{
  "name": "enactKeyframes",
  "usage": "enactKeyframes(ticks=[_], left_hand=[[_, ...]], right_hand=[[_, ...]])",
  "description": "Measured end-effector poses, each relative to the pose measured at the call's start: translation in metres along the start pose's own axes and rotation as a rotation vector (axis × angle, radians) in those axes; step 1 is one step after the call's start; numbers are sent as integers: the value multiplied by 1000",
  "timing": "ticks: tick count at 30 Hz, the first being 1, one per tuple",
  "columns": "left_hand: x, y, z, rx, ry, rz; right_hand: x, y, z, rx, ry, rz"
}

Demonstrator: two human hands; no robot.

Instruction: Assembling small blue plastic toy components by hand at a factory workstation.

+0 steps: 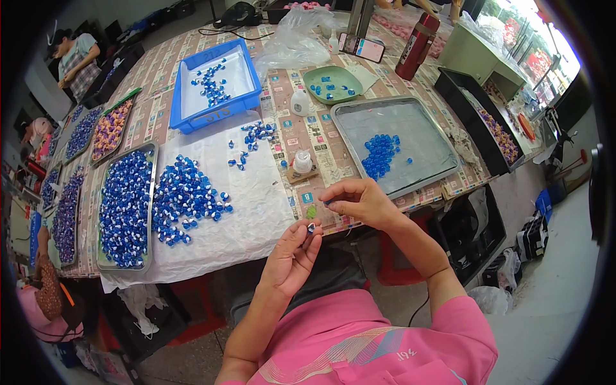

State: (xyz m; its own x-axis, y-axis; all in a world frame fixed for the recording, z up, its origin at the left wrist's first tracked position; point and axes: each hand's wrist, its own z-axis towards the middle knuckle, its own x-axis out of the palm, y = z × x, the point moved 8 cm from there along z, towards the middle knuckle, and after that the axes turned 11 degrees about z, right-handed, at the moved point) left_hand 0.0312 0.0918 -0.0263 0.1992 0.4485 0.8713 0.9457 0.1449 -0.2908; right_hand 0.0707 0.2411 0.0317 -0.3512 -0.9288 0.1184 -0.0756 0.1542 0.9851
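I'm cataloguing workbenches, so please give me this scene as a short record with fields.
Left hand: holds a blue-and-white piece at the fingertips
Right hand: pinches what looks like a small blue bead
Grey tray: loose blue beads, gathered toward its near left
White sheet: a pile of blue-and-white pieces
Blue basin: more such pieces
Green dish: a few blue items
Far side: red flask, phone

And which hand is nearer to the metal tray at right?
Right: the right hand is close to the tray, by its near edge; the left hand is farther away, leftward.
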Motion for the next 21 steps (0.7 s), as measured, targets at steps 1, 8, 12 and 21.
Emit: enactKeyframes(ticks=[1, 8, 12, 21], left_hand=[[0, -1, 0, 18, 9, 29], [3, -5, -5, 40, 70, 48], [1, -7, -7, 49, 56, 52], [-6, -15, -13, 26, 63, 24]], right_hand=[[1, 1, 1, -14, 10, -15], [-11, 10, 8, -5, -145, -36], [-12, 27, 23, -80, -139, -131], [5, 60, 70, -338, -154, -568]])
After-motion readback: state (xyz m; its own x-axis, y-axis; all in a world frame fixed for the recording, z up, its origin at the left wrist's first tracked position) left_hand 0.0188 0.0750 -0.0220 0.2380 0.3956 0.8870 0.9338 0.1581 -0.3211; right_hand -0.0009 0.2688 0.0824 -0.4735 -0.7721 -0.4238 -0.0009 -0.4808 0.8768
